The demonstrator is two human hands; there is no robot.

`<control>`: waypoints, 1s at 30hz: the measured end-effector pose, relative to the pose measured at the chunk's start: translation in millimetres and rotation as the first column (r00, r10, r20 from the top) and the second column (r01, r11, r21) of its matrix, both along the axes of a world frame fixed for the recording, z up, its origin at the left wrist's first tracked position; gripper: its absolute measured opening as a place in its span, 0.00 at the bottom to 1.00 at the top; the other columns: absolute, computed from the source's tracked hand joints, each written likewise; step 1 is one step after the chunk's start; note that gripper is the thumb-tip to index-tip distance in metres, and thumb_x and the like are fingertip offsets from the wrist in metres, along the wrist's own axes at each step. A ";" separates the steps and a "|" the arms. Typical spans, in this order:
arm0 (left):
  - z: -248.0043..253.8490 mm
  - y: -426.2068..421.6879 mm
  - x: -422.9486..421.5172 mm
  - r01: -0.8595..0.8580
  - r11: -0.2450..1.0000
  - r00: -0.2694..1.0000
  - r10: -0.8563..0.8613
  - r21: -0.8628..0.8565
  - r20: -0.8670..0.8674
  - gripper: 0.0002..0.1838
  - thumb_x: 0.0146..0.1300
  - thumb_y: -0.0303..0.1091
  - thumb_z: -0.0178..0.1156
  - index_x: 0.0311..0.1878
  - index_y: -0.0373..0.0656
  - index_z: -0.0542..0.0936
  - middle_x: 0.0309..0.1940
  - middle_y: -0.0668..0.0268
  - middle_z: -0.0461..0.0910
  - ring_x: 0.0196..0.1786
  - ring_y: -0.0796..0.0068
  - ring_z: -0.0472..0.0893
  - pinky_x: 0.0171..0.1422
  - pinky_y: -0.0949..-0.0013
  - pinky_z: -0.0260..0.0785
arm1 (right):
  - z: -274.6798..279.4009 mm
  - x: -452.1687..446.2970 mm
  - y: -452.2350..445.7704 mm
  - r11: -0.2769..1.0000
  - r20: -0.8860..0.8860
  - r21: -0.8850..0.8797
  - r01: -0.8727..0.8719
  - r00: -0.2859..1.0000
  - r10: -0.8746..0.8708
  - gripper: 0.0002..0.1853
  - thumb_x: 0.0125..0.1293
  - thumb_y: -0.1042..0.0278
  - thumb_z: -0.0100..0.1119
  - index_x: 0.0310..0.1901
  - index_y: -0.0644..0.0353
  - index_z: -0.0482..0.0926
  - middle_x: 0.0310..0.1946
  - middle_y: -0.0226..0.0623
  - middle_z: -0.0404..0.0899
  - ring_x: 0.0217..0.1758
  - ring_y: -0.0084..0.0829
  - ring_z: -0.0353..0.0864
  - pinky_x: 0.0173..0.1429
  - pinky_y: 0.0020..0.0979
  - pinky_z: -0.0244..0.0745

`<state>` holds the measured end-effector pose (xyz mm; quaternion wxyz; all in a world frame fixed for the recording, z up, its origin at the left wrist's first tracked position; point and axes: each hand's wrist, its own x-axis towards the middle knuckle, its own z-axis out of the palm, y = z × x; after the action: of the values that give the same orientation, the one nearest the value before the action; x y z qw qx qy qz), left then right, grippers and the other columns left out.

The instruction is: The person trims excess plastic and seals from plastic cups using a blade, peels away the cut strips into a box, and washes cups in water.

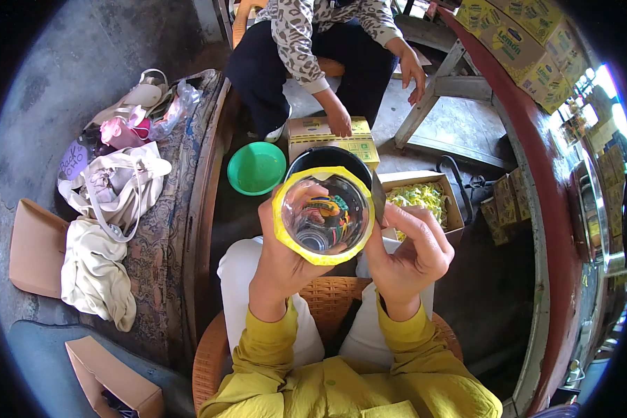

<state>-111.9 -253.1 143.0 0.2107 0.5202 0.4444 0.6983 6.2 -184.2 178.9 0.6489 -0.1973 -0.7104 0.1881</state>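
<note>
My left hand [277,244] is closed around a clear plastic cup [325,216], its mouth tilted up toward me. A ragged yellow film edge [283,237] rings the mouth, and coloured print shows through the wall. At the cup's right side, my right hand [411,247] has its fingers closed on a thin grey blade [377,198], held upright against the rim; its handle is hidden. Just behind the cup stands a black bucket [331,155], partly covered by it. An open carton [455,235] of yellow-green film scraps [421,198] lies beyond my right hand.
A green basin [256,168] and a closed carton [362,132] sit on the floor ahead, near a seated person [313,42]. Bags [125,174] lie on a patterned bench [160,279] at left. A red-edged table [515,90] with lemon cartons [508,42] runs along the right.
</note>
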 end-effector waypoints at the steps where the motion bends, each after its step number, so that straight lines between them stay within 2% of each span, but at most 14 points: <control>1: -0.1 -0.3 -0.1 -0.005 1.000 1.000 0.005 -0.010 -0.008 0.44 0.42 0.33 0.71 0.57 0.41 0.52 0.51 0.56 0.64 0.52 0.67 0.70 0.50 0.69 0.66 | -0.2 0.0 0.1 1.000 0.008 0.011 0.014 1.000 -0.014 0.13 0.38 0.86 0.65 0.30 0.65 0.79 0.18 0.35 0.75 0.19 0.24 0.74 0.24 0.20 0.67; 4: 0.6 -0.2 2.0 0.000 1.000 0.994 0.002 0.021 -0.113 0.43 0.41 0.33 0.71 0.57 0.42 0.53 0.50 0.56 0.65 0.50 0.68 0.71 0.49 0.70 0.67 | 1.7 1.8 2.8 1.000 0.010 -0.009 0.011 1.000 -0.011 0.13 0.38 0.86 0.64 0.30 0.65 0.80 0.18 0.35 0.75 0.20 0.23 0.74 0.25 0.19 0.68; 11: 0.3 -1.0 3.4 0.090 0.996 0.996 -0.090 0.030 0.001 0.43 0.40 0.32 0.72 0.56 0.40 0.54 0.52 0.57 0.64 0.50 0.69 0.71 0.48 0.70 0.66 | 0.0 6.3 8.4 0.992 -0.032 -0.071 -0.105 0.994 0.103 0.13 0.38 0.86 0.64 0.31 0.66 0.79 0.19 0.34 0.75 0.21 0.21 0.74 0.25 0.18 0.67; 14: 0.0 1.1 4.0 0.165 0.986 0.977 -0.163 -0.005 0.135 0.42 0.41 0.34 0.71 0.57 0.39 0.55 0.51 0.57 0.65 0.51 0.70 0.69 0.50 0.69 0.65 | 1.7 7.0 8.4 0.985 -0.062 -0.097 -0.140 0.989 0.135 0.13 0.38 0.86 0.64 0.30 0.67 0.79 0.19 0.34 0.75 0.20 0.21 0.74 0.24 0.18 0.66; 17: 4.7 4.2 7.8 0.175 0.978 0.933 -0.201 0.111 0.299 0.42 0.45 0.36 0.68 0.59 0.38 0.54 0.52 0.56 0.65 0.52 0.70 0.69 0.52 0.69 0.64 | 4.5 8.3 5.3 0.988 -0.071 -0.083 -0.132 0.989 0.126 0.12 0.39 0.86 0.64 0.30 0.67 0.79 0.19 0.35 0.75 0.19 0.20 0.73 0.22 0.18 0.65; 21: 3.4 3.3 7.5 0.149 0.986 0.943 -0.164 0.072 0.289 0.39 0.50 0.33 0.62 0.62 0.36 0.53 0.54 0.54 0.63 0.52 0.69 0.69 0.53 0.69 0.64 | 6.7 7.4 -1.6 0.995 -0.038 -0.058 -0.083 0.996 0.081 0.11 0.39 0.86 0.64 0.28 0.67 0.78 0.18 0.36 0.75 0.18 0.21 0.73 0.21 0.18 0.64; 24: 2.1 7.3 5.0 0.172 0.978 0.961 -0.193 0.120 0.196 0.38 0.50 0.31 0.62 0.61 0.35 0.53 0.54 0.54 0.63 0.51 0.69 0.69 0.54 0.68 0.64 | 5.7 5.9 -2.1 0.999 -0.022 0.010 -0.033 0.999 0.033 0.11 0.38 0.86 0.65 0.28 0.66 0.78 0.18 0.36 0.75 0.18 0.23 0.73 0.21 0.19 0.65; 30: 6.9 7.2 5.0 0.162 0.984 0.968 -0.174 0.079 0.178 0.37 0.48 0.29 0.63 0.60 0.36 0.54 0.53 0.55 0.64 0.52 0.69 0.69 0.54 0.69 0.63 | 7.9 6.1 -6.4 0.995 0.003 0.084 0.047 0.999 -0.047 0.12 0.39 0.86 0.64 0.29 0.65 0.79 0.18 0.36 0.76 0.18 0.26 0.74 0.22 0.20 0.67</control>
<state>-106.9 -245.9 149.9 0.2927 0.4954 0.3548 0.7369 12.3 -190.6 186.8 0.6591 -0.1869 -0.7144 0.1422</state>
